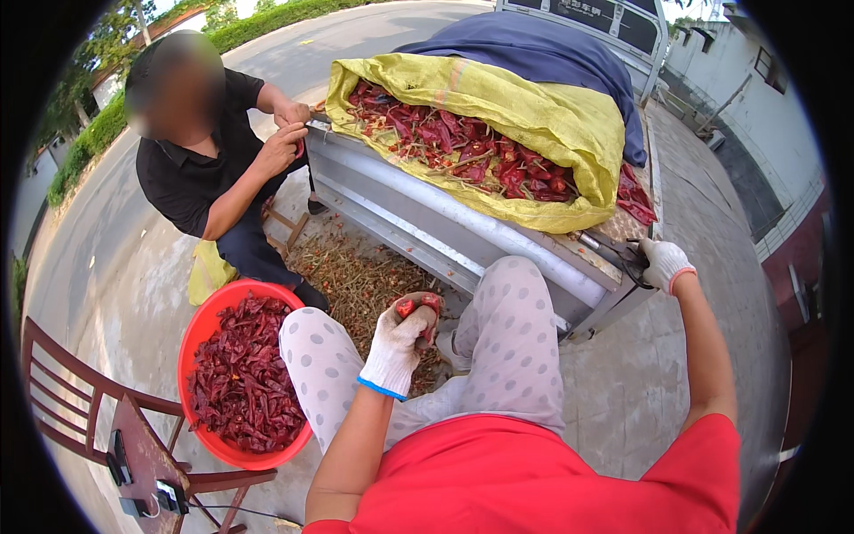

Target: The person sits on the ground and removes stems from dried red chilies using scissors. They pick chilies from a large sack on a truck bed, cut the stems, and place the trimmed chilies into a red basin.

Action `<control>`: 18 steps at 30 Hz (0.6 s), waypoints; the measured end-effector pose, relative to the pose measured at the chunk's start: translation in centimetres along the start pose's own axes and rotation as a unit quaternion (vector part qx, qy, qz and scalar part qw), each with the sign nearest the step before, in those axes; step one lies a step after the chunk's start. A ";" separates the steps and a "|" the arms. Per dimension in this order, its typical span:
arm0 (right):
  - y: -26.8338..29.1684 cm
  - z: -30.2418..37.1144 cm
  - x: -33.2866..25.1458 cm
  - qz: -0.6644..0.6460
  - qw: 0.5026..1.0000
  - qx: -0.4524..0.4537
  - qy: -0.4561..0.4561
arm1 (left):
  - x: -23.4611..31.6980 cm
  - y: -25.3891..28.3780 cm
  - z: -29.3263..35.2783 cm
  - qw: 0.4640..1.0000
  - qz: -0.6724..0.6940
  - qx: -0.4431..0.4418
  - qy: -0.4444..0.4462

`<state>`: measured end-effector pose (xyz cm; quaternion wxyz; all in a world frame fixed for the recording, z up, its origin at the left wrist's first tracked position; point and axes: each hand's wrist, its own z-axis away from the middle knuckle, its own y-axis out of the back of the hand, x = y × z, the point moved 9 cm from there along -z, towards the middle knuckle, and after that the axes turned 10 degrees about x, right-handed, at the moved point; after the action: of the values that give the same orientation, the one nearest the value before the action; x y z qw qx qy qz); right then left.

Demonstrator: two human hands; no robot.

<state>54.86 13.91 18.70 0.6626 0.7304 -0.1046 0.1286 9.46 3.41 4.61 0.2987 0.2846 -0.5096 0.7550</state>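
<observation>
My left hand [397,349], in a white knit glove with a blue cuff, is closed around red dried chili peppers [406,308] above my lap. Their red ends stick out past the fingers, which look stained. Far to the right, my right hand [665,265], in a white glove with a red cuff, grips the handle of a dark scissors-like cutter [630,256] lying at the truck bed's corner. The cutter's exact kind is hard to make out. Just beyond it, a yellow woven sack [556,214] lies open, full of red chilies with stems [445,133].
A red tub [184,365] of chilies stands left of my knee. Cut stems [347,276] litter the ground under the truck bed [374,178]. Across from me, a person in black [182,191] works at the bed's left corner. A wooden chair [93,400] holds small devices with a cable.
</observation>
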 end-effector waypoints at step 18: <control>2.4 16.4 -26.2 -0.626 0.628 -0.416 0.200 | 2.6 -0.3 0.5 0.965 -0.209 -0.089 -0.130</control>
<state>30.17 -3.05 10.96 0.8219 0.2229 0.4704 -0.2315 8.03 3.50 6.90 0.4053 0.4532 -0.5381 0.5838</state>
